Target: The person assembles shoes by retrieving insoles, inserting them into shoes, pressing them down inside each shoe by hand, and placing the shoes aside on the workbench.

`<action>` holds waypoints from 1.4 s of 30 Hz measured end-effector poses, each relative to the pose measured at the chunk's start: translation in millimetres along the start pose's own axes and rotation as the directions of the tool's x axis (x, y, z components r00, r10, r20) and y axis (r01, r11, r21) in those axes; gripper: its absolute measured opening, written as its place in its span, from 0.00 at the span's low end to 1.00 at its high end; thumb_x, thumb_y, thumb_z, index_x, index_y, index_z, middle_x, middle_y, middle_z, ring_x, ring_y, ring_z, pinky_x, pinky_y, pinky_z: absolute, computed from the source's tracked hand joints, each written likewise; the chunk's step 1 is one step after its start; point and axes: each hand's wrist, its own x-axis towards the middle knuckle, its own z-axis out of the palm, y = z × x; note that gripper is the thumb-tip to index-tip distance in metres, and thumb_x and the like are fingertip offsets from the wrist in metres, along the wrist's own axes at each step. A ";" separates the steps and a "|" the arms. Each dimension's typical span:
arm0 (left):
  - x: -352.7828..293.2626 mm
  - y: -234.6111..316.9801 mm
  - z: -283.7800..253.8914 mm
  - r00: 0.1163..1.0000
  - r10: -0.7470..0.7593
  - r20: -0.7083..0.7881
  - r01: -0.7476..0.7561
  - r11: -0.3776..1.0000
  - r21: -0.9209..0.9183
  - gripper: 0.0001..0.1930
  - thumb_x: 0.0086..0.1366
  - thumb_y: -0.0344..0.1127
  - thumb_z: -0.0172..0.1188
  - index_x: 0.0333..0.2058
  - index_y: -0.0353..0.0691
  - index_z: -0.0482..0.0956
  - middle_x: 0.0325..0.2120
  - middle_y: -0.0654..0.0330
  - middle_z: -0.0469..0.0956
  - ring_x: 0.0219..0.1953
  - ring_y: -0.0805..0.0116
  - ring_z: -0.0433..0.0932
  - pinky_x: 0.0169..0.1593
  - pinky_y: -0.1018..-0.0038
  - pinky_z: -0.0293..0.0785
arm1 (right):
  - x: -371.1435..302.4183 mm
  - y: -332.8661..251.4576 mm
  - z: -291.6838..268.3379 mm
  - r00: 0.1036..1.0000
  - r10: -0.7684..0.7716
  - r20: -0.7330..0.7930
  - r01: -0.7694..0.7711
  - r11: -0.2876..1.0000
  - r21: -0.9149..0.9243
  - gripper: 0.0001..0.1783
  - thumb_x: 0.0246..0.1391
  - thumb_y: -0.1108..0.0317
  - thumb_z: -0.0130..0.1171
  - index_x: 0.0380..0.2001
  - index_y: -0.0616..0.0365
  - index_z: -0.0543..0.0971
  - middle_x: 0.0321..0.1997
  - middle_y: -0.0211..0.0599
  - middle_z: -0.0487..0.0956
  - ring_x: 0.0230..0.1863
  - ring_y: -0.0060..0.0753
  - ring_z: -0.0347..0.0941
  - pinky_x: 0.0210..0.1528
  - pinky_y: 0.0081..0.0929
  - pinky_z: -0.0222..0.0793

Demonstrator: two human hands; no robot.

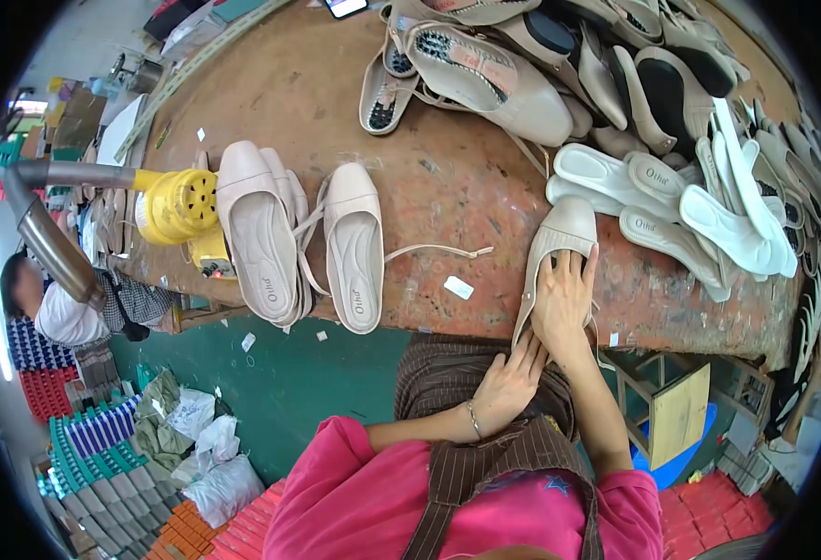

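A beige slingback shoe [564,229] lies at the table's front edge, toe pointing away from me. My right hand [563,303] reaches into its opening with fingers stretched out and apart; their tips are partly hidden under the upper. At the heel end, my left hand [508,387] closes its fingers on the shoe's back, and the heel itself is covered. Left of them stands another beige shoe [354,252] with a printed insole, its thin strap trailing to the right. Beside that, several matching shoes [257,233] lean together.
White insoles [653,177] lie in a loose pile at the right. Behind them, many beige shoes [485,79] are heaped on the worn table [271,84]. A yellow machine with a metal duct [177,207] stands left. A white paper tag [458,287] lies nearby. Another person [75,308] is far left.
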 end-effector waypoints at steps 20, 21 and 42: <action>6.9 -9.4 -5.9 0.987 0.005 0.163 0.024 0.984 -0.175 0.34 0.54 0.35 0.66 0.58 0.26 0.67 0.60 0.42 0.65 0.67 0.47 0.60 0.56 0.64 0.74 | 4.2 2.1 17.7 1.000 -0.014 -0.027 0.015 1.000 0.008 0.21 0.51 0.69 0.51 0.45 0.75 0.75 0.52 0.62 0.72 0.61 0.58 0.65 0.69 0.48 0.52; 7.4 -10.3 -6.8 0.982 0.004 0.191 0.031 0.984 -0.178 0.34 0.55 0.35 0.66 0.58 0.26 0.67 0.60 0.41 0.65 0.67 0.47 0.60 0.56 0.64 0.74 | 5.5 2.5 18.4 0.983 -0.083 -0.162 0.068 0.993 -0.098 0.21 0.50 0.69 0.51 0.45 0.74 0.75 0.51 0.61 0.73 0.59 0.58 0.66 0.67 0.47 0.54; 56.7 -8.0 -14.3 0.975 -0.149 -0.167 0.113 0.972 -0.207 0.14 0.50 0.38 0.69 0.30 0.36 0.76 0.52 0.47 0.69 0.56 0.44 0.67 0.59 0.52 0.62 | -16.3 81.7 -71.1 0.960 -0.188 -0.210 0.246 0.921 0.302 0.14 0.43 0.75 0.57 0.37 0.55 0.82 0.36 0.43 0.81 0.41 0.48 0.77 0.45 0.42 0.74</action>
